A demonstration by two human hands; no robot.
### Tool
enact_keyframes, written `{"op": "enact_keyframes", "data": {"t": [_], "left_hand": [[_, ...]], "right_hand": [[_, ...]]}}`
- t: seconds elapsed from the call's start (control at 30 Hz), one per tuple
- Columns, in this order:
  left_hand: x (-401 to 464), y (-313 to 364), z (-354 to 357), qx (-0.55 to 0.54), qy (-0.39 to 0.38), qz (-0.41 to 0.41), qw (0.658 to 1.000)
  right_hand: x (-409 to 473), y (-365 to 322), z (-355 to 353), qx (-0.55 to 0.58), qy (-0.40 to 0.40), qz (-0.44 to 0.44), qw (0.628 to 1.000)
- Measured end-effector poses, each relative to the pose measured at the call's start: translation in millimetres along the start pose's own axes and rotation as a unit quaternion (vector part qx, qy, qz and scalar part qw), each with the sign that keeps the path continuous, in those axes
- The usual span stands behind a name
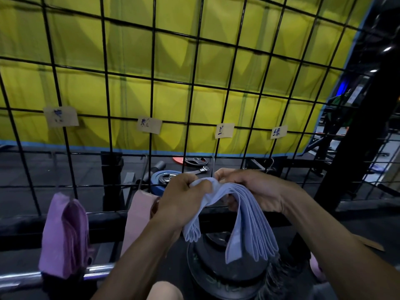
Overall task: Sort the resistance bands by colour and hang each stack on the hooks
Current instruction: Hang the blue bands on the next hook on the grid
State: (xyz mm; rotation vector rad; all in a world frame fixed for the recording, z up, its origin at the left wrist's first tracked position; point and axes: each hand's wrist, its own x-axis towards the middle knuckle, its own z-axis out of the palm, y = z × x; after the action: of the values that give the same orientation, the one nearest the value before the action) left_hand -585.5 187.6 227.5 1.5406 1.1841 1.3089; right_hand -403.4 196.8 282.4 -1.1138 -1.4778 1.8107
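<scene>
Far left, a stack of purple bands [65, 237] hung folded over a thin hook [56, 169] low on the black wire grid [151, 100], drooping toward a chrome bar [28, 276] at the bottom edge. Above it a paper label [61, 119] was taped to the grid, its blue writing too blurred to read. Just to the right, a stack of pink bands [138, 215] hung from a second hook [144, 167], with another paper label [149, 124] above; the left forearm covered its right edge.

Centre: the left hand [184, 198] had its fingers curled tight round one end of a stack of pale blue bands [244, 215], the loop ends bunching out below the fist. The right hand [251, 189] pinched the top of the same stack, thumb and fingertips closed on the fold, knuckles toward the grid. Both hands held the stack just in front of the grid's lower rows, close to a third hook [213, 163]. The layers fanned down in an arch over a dark weight plate [218, 271].

Behind the grid, a blue plate [160, 180] lay on the dark floor, and a yellow padded wall [194, 68] filled the background. Right of centre, two more labels [225, 131] [278, 132] sat on the grid. A fourth hook [269, 164] stood below the rightmost. A black upright post [359, 126] stood at far right.
</scene>
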Motion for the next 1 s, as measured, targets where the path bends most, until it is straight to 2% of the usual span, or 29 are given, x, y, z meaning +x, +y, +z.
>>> {"op": "enact_keyframes", "data": {"t": [0.2,0.37,0.47,0.57,0.67,0.73,0.8,0.9,1.0], "left_hand": [[-3,-3,0,0.075,0.005,0.031,0.997],[-7,-2,0,0.074,-0.010,0.026,0.997],[-7,0,-7,0.136,-0.028,0.041,0.989],[-16,6,-14,0.233,-0.043,0.055,0.970],[-30,13,-18,0.329,0.012,0.153,0.932],[-36,22,-19,0.334,0.048,0.244,0.909],[-37,31,-18,0.318,0.032,0.314,0.894],[-33,37,-16,0.342,-0.025,0.298,0.891],[-27,31,-15,0.346,-0.033,0.301,0.888]], "right_hand": [[1,8,-6,0.000,-0.011,-0.004,1.000],[3,16,-5,0.025,-0.021,-0.010,0.999],[6,23,-6,0.058,-0.014,-0.007,0.998],[3,18,-2,0.028,0.016,-0.009,0.999],[1,10,1,-0.007,0.046,-0.005,0.999],[0,8,2,-0.038,0.035,0.000,0.999],[0,7,3,-0.045,0.034,-0.002,0.998],[1,8,4,0.005,0.023,-0.006,1.000],[-3,9,8,-0.017,0.021,-0.018,0.999]]}}
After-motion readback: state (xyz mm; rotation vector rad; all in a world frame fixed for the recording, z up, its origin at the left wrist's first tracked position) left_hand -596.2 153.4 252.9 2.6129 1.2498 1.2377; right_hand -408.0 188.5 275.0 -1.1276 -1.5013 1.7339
